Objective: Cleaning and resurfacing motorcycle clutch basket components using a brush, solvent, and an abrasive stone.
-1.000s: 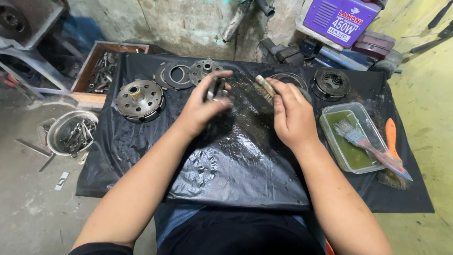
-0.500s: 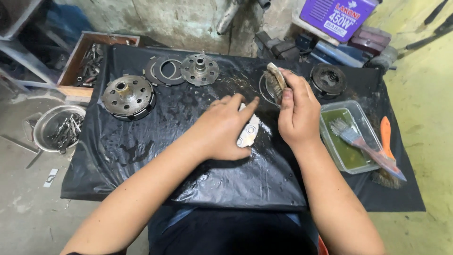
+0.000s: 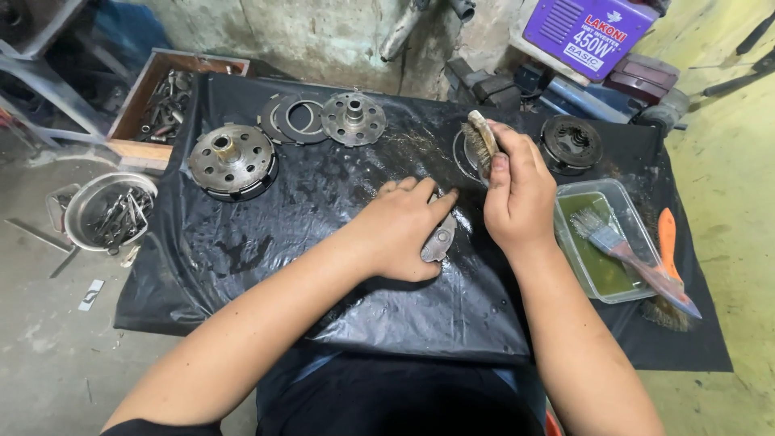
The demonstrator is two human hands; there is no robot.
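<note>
The left hand (image 3: 404, 230) lies flat on a small curved metal part (image 3: 440, 240) near the middle of the black-sheeted surface (image 3: 242, 250), its grip pressed down as if pinning the part against sliding. The right hand (image 3: 517, 194) has its grip clamped on a wire brush (image 3: 479, 139), bristles raised just beyond the part. A tray of greenish liquid (image 3: 601, 250) with a paintbrush (image 3: 613, 242) sits by the right edge, within reach.
</note>
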